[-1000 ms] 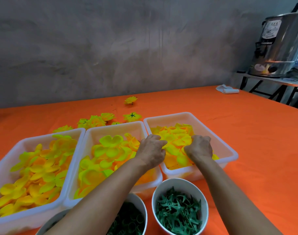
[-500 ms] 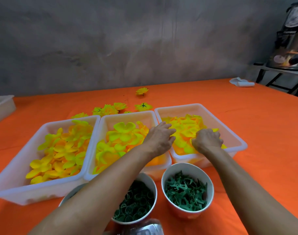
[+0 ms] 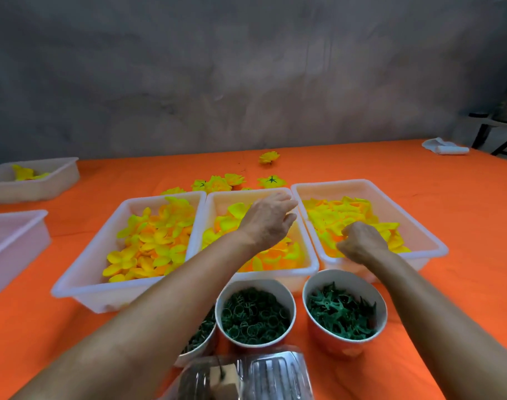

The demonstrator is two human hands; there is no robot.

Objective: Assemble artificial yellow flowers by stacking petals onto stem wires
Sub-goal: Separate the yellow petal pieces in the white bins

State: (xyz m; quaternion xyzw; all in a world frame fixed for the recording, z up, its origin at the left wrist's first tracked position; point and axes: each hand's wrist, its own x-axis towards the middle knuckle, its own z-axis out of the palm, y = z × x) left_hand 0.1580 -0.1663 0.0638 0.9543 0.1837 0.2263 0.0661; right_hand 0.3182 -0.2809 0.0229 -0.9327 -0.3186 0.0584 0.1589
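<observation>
Three white trays stand side by side on the orange table. The left tray (image 3: pixel 82 287) holds large yellow petals (image 3: pixel 154 241), and the middle tray (image 3: pixel 312 264) and right tray (image 3: pixel 437 249) hold smaller ones. My left hand (image 3: pixel 268 220) hovers over the middle tray with fingers stretched toward its right rim, holding nothing. In the right tray, my right hand (image 3: pixel 362 241) is curled among the small yellow petals (image 3: pixel 341 212) and pinches one, its fingertips buried. No stem wire is visible in either hand.
Paper cups in front hold green rings (image 3: pixel 255 316) and green star calyxes (image 3: pixel 343 316); a third cup (image 3: pixel 200 333) is half hidden by my left arm. Finished flowers (image 3: pixel 217 183) lie behind the trays. Two more trays (image 3: pixel 15 243) stand at the left, and clear plastic packaging (image 3: pixel 261 373) lies nearest me.
The view has swung left and pulled back. My left hand has drawn away from the right tray to above the middle tray, fingers spread. My right hand stays curled in the right tray.
</observation>
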